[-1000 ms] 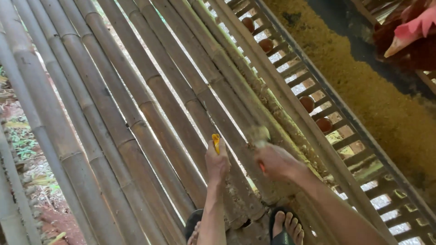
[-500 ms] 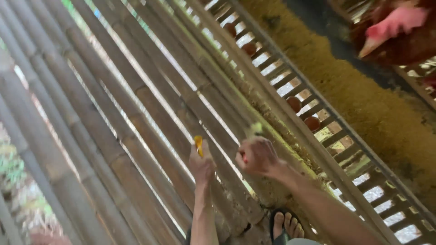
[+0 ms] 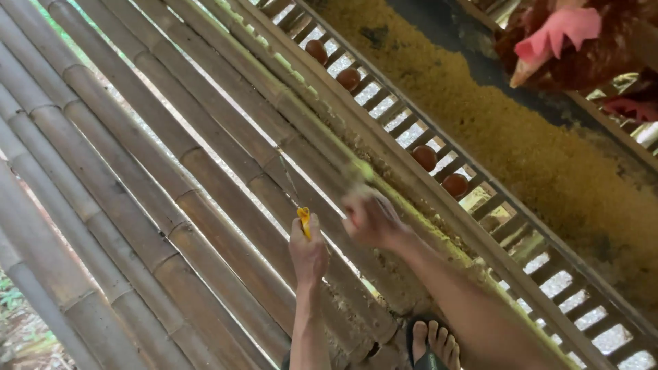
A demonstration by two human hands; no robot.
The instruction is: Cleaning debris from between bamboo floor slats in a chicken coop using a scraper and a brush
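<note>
Left hand (image 3: 308,252) up, fingers curled tight round a small yellow tool (image 3: 303,220), held over the bamboo floor (image 3: 137,178). Right hand (image 3: 370,218) just right of it, blurred; can't tell its fingers, maybe smth pale green at the tips. Brown eggs (image 3: 424,157) sit on the slat rack (image 3: 548,260) far right, hen (image 3: 582,41) beyond the feed (image 3: 534,137).

The left hand (image 3: 308,255) grips a small tool with a glossy yellow plastic handle (image 3: 303,220) and a thin blade that looks like dull metal. Under both hands the round grey-brown bamboo poles (image 3: 137,171) look dry, matt and dusty, crusted rough near the feet. Beyond the right hand (image 3: 370,218), smooth brown eggs (image 3: 424,157) lie on weathered wooden slats (image 3: 521,233) beside grainy yellow feed (image 3: 521,137).
</note>
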